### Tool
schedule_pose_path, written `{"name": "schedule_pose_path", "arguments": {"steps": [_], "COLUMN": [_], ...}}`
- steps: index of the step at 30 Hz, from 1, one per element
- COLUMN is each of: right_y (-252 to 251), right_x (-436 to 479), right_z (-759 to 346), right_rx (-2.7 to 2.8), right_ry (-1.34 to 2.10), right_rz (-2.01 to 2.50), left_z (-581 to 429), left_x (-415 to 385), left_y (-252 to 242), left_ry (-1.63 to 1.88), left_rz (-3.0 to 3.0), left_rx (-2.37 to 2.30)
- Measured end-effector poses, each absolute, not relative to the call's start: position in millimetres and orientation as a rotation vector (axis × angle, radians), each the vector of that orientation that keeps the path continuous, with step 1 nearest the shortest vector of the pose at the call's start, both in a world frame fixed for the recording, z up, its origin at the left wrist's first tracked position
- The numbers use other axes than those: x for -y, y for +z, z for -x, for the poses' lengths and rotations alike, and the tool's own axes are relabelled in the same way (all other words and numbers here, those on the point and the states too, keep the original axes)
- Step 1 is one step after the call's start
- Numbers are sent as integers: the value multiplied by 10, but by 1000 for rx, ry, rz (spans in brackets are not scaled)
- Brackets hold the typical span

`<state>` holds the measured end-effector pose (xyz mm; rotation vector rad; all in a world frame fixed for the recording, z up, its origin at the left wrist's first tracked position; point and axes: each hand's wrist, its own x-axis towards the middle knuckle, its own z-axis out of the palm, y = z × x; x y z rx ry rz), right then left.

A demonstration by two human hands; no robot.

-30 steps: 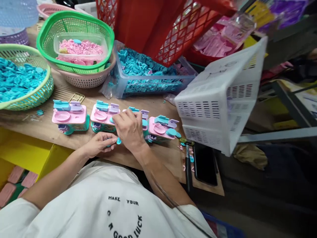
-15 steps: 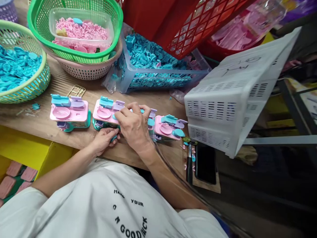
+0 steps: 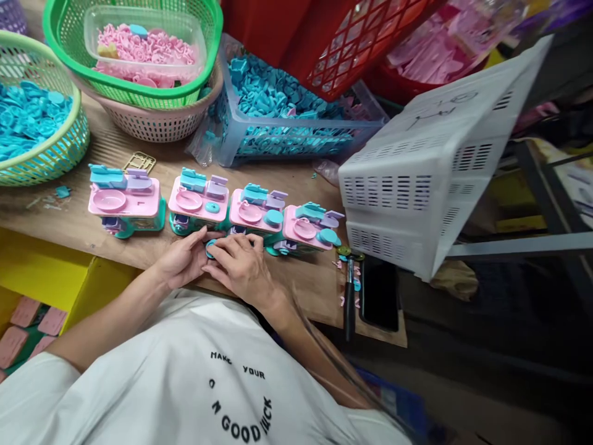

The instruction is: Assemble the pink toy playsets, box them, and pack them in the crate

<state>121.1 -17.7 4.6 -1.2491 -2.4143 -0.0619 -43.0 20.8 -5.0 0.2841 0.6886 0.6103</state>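
Note:
Four pink-topped toy kitchen units stand in a row on the wooden table: the leftmost (image 3: 125,201), the second (image 3: 199,201), the third (image 3: 256,213) and the rightmost (image 3: 309,228). In front of the second and third units, my left hand (image 3: 183,259) and my right hand (image 3: 243,266) meet around a small blue round piece (image 3: 211,248). Fingers of both hands close on it and partly cover it. A flat blue disc (image 3: 212,207) lies on the second unit's top. The third and rightmost units carry raised blue round pieces.
Behind the row are a blue-filled clear bin (image 3: 296,127), a green basket (image 3: 139,93) and a yellow-green basket (image 3: 69,139). A white crate (image 3: 393,191) stands at right, near a hammer (image 3: 349,303) and phone (image 3: 380,293). A yellow box (image 3: 50,266) is lower left.
My right hand has come down off the second unit to my left hand, which has risen slightly. The blue disc on that unit now shows uncovered. The view has shifted slightly.

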Motion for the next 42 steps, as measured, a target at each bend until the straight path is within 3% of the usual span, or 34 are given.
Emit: {"name": "schedule_pose_path", "arguments": {"steps": [8, 16, 22, 28, 32, 42], "right_y": [-43, 5, 67, 192, 120, 125], "right_x": [132, 125, -58, -372, -492, -465], "right_z": [-1247, -1281, -1361, -1228, -1167, -1262], "right_rx": [2014, 2272, 2225, 1992, 2052, 2280], "right_ry": [172, -87, -91, -159, -242, -218], "right_rz": [1313, 1057, 1050, 1316, 1359, 1253], "left_z": [448, 509, 525, 492, 466, 463], "left_x": [-165, -179, -219, -163, -158, -148], "left_y": [-82, -97, 82, 120, -22, -143], "left_ry": [671, 708, 761, 1045, 1007, 998], "left_rz": [-478, -579, -625, -1458, -1941, -2084], "left_rx": [-690, -880, -804, -1142, -1288, -1342]}}
